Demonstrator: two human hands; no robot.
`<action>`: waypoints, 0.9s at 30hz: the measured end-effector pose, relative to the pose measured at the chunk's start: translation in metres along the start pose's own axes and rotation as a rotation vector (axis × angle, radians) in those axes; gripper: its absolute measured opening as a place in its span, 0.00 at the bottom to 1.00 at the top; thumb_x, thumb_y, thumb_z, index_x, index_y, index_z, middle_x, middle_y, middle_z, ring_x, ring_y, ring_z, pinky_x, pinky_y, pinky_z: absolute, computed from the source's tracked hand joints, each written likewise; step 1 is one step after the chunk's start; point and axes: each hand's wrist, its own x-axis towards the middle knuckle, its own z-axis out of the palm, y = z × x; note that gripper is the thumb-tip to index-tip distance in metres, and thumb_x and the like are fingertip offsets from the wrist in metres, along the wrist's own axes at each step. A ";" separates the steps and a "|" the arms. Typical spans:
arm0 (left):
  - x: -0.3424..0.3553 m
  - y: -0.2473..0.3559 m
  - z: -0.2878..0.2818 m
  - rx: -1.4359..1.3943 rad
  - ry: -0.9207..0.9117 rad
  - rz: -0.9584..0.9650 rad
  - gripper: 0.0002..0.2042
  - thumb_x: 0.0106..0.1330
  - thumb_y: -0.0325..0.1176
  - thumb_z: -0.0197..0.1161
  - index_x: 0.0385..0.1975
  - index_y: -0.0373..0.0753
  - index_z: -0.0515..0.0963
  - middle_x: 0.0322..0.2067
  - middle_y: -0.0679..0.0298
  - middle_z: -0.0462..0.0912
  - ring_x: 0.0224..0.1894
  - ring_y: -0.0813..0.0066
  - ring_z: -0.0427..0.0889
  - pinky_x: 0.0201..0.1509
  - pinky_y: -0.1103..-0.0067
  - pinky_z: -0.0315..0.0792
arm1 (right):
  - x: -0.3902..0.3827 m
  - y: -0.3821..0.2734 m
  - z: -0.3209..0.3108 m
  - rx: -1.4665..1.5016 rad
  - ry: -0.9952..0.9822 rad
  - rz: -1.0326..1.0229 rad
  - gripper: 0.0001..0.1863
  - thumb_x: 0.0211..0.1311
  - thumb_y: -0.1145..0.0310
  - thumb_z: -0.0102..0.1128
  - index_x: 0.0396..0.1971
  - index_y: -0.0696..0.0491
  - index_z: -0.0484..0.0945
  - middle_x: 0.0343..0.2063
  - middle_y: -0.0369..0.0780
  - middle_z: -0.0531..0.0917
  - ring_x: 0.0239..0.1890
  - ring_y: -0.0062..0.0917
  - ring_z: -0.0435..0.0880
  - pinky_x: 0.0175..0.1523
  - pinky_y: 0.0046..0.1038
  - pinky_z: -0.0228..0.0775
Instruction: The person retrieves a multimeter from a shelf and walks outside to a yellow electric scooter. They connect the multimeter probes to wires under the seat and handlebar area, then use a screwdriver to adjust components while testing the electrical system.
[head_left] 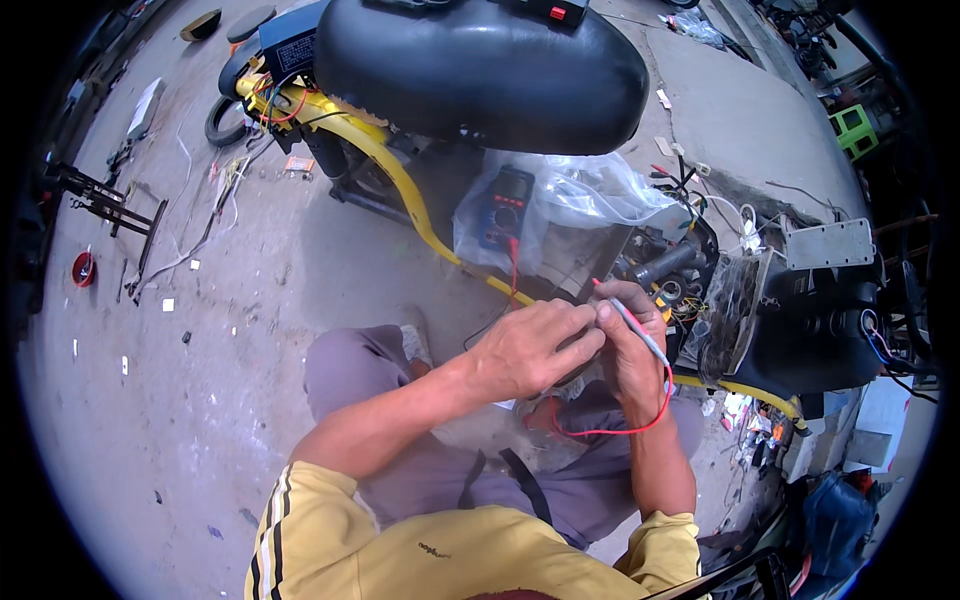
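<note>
My right hand (632, 345) is closed around a red and grey multimeter probe (640, 332), its tip pointing up and away from me. From the probe's lower end a red lead loops down past my wrist. My left hand (530, 350) meets the right at the fingertips, its fingers pinched together; whatever lies between them is hidden. Beyond my hands a dark multimeter (507, 208) with red trim rests on a clear plastic bag (590, 190), a red lead running from it toward my left hand. A yellow tube frame (405, 190) curves past, just beyond both hands.
A black padded seat (480, 75) sits above the frame at the far side. To the right lie an open compartment of wires and parts (685, 270) and a grey metal plate (830, 245). A tyre (225, 122), red cup (84, 268) and scraps lie on the ground leftward.
</note>
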 end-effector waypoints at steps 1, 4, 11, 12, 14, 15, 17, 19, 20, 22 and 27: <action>0.001 -0.001 -0.002 -0.018 -0.024 -0.045 0.20 0.57 0.25 0.67 0.52 0.37 0.81 0.52 0.56 0.79 0.45 0.58 0.84 0.45 0.69 0.81 | 0.006 -0.001 -0.002 -0.066 0.009 0.002 0.14 0.65 0.71 0.73 0.48 0.57 0.82 0.36 0.34 0.86 0.36 0.13 0.81 0.40 0.16 0.73; 0.001 -0.008 0.000 -0.094 -0.040 -0.171 0.20 0.58 0.23 0.68 0.52 0.37 0.80 0.52 0.54 0.78 0.45 0.56 0.84 0.45 0.69 0.82 | 0.018 0.002 -0.001 -0.146 -0.001 -0.063 0.15 0.64 0.72 0.74 0.48 0.57 0.82 0.36 0.34 0.86 0.35 0.12 0.81 0.39 0.16 0.72; 0.002 -0.007 0.002 -0.412 -0.043 -0.612 0.15 0.64 0.22 0.71 0.48 0.33 0.77 0.48 0.54 0.77 0.44 0.61 0.85 0.45 0.72 0.82 | 0.025 0.022 -0.008 -0.084 -0.012 -0.049 0.15 0.64 0.77 0.73 0.49 0.59 0.81 0.38 0.38 0.87 0.40 0.18 0.85 0.46 0.21 0.78; 0.001 -0.008 0.004 -0.436 -0.053 -0.640 0.15 0.64 0.22 0.71 0.48 0.33 0.76 0.48 0.54 0.76 0.45 0.62 0.85 0.45 0.72 0.82 | 0.024 0.024 -0.008 -0.084 -0.018 -0.068 0.15 0.64 0.78 0.72 0.49 0.59 0.80 0.39 0.39 0.87 0.41 0.18 0.85 0.47 0.21 0.79; 0.002 -0.011 0.007 -0.476 -0.070 -0.695 0.15 0.65 0.21 0.70 0.48 0.32 0.75 0.48 0.54 0.76 0.45 0.66 0.85 0.45 0.74 0.82 | 0.023 0.027 -0.011 -0.103 -0.012 -0.070 0.15 0.65 0.79 0.71 0.50 0.59 0.80 0.39 0.40 0.87 0.42 0.19 0.85 0.48 0.22 0.79; 0.002 -0.011 0.009 -0.514 -0.078 -0.746 0.14 0.65 0.21 0.69 0.48 0.32 0.74 0.49 0.55 0.75 0.45 0.68 0.84 0.46 0.75 0.81 | 0.023 0.028 -0.013 -0.121 -0.007 -0.075 0.15 0.65 0.79 0.71 0.50 0.59 0.80 0.39 0.40 0.87 0.42 0.19 0.85 0.48 0.23 0.79; 0.004 -0.009 0.013 -0.589 -0.095 -0.849 0.13 0.67 0.20 0.68 0.48 0.32 0.73 0.49 0.57 0.75 0.45 0.71 0.84 0.47 0.76 0.80 | 0.023 0.031 -0.014 -0.171 -0.001 -0.106 0.15 0.66 0.77 0.71 0.51 0.59 0.80 0.39 0.39 0.87 0.42 0.19 0.85 0.47 0.22 0.79; 0.004 -0.006 0.018 -0.777 -0.001 -0.965 0.14 0.70 0.21 0.65 0.52 0.31 0.72 0.49 0.58 0.74 0.45 0.75 0.82 0.49 0.77 0.78 | 0.023 0.033 -0.015 -0.242 0.003 -0.159 0.16 0.69 0.74 0.69 0.53 0.60 0.80 0.40 0.38 0.87 0.41 0.18 0.84 0.45 0.21 0.78; 0.004 -0.005 0.020 -0.874 0.050 -1.020 0.14 0.72 0.22 0.64 0.54 0.31 0.72 0.50 0.59 0.73 0.44 0.77 0.81 0.50 0.78 0.78 | 0.024 0.031 -0.016 -0.274 0.014 -0.155 0.16 0.71 0.70 0.67 0.55 0.60 0.80 0.40 0.38 0.87 0.41 0.18 0.84 0.45 0.21 0.77; 0.003 -0.007 0.023 -0.788 0.058 -0.998 0.16 0.75 0.25 0.61 0.58 0.30 0.70 0.48 0.61 0.74 0.43 0.79 0.79 0.50 0.79 0.76 | 0.025 0.026 -0.015 -0.337 0.036 -0.150 0.19 0.75 0.64 0.64 0.58 0.60 0.80 0.40 0.38 0.86 0.42 0.18 0.83 0.44 0.20 0.75; -0.003 -0.014 0.027 -0.846 0.029 -1.124 0.19 0.80 0.33 0.56 0.64 0.29 0.68 0.40 0.65 0.78 0.40 0.83 0.74 0.45 0.82 0.72 | 0.027 0.032 -0.027 -0.228 -0.029 -0.133 0.25 0.78 0.56 0.57 0.61 0.60 0.78 0.41 0.39 0.84 0.43 0.19 0.83 0.46 0.21 0.73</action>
